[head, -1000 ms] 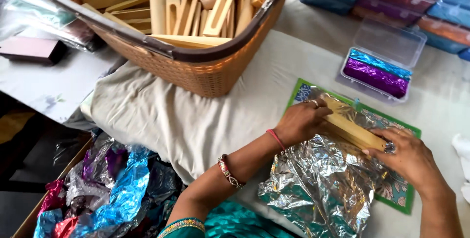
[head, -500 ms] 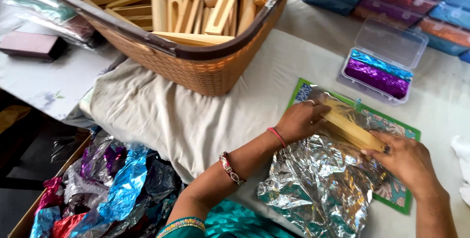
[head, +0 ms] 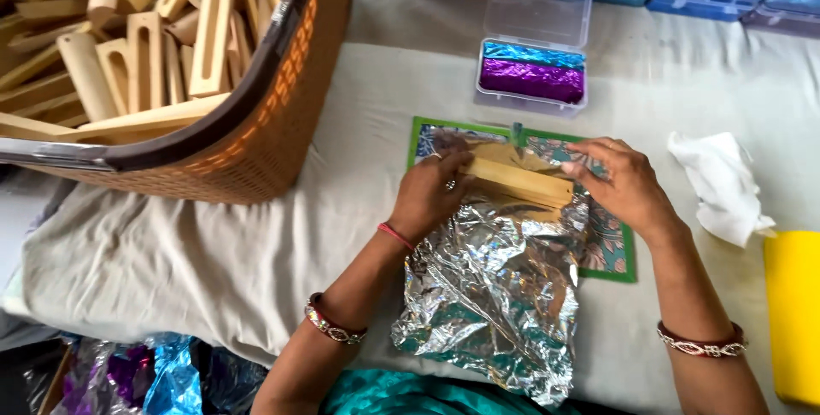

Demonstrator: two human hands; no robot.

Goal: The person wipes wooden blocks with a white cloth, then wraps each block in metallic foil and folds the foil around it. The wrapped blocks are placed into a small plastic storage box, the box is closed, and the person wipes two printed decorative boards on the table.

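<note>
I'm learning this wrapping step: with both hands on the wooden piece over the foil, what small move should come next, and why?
Probably fold the near edge of the silver foil sheet up over the wooden piece. The left hand and right hand pin its two ends, the piece lies across the sheet's far end, and most of the foil lies loose and crumpled toward the person, not yet covering the wood.

Two hands: left (head: 430, 197), right (head: 623, 184), both on one wood block (head: 518, 181). One foil sheet (head: 491, 295) below block. One basket (head: 265, 125) left of block, many wood pieces inside. One clear box (head: 534, 48) above block, two foil bars inside. One white cloth (head: 722, 184) right of block.
</note>
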